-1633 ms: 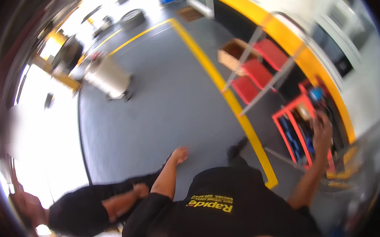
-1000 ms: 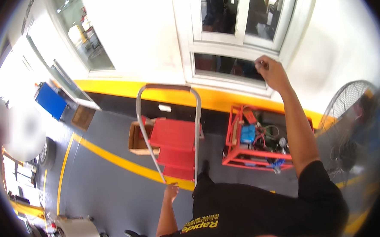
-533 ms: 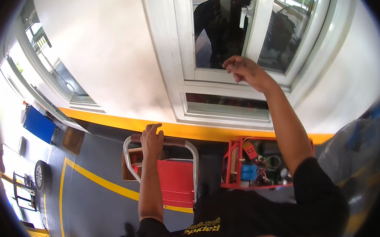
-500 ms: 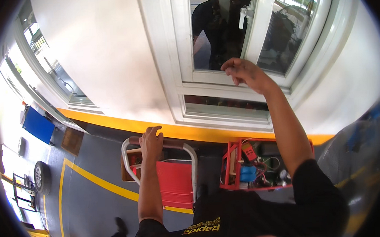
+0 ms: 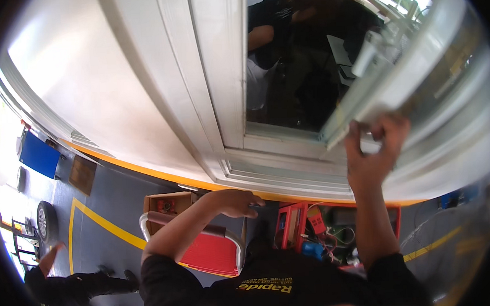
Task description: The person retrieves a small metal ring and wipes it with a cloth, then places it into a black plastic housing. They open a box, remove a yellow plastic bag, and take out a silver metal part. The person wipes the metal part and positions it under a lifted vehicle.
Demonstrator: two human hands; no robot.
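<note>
A white-framed window (image 5: pixel 233 120) with dark glass fills the upper middle. At its lower right, my right hand (image 5: pixel 379 149) is closed around the edge of a white window sash (image 5: pixel 418 72), thumb and fingers curled at the frame. A white handle (image 5: pixel 366 58) sits higher on that sash, blurred. My left hand (image 5: pixel 237 202) hangs below the sill, fingers loosely stretched and holding nothing visible. Beneath that forearm is a red step stool (image 5: pixel 212 254) with a curved grey tube rail, which the arm partly covers.
A red tool cart (image 5: pixel 296 228) with cables and blue items stands below the window. Beside the stool is a cardboard box (image 5: pixel 151 205). At left are a wheel (image 5: pixel 47 221), a blue panel (image 5: pixel 38 154) and another person (image 5: pixel 69 292) in dark clothes.
My view has come closer to the window. My right hand has moved right and down onto the sash edge. My left hand has left the stool rail and shifted right. Another person shows at lower left.
</note>
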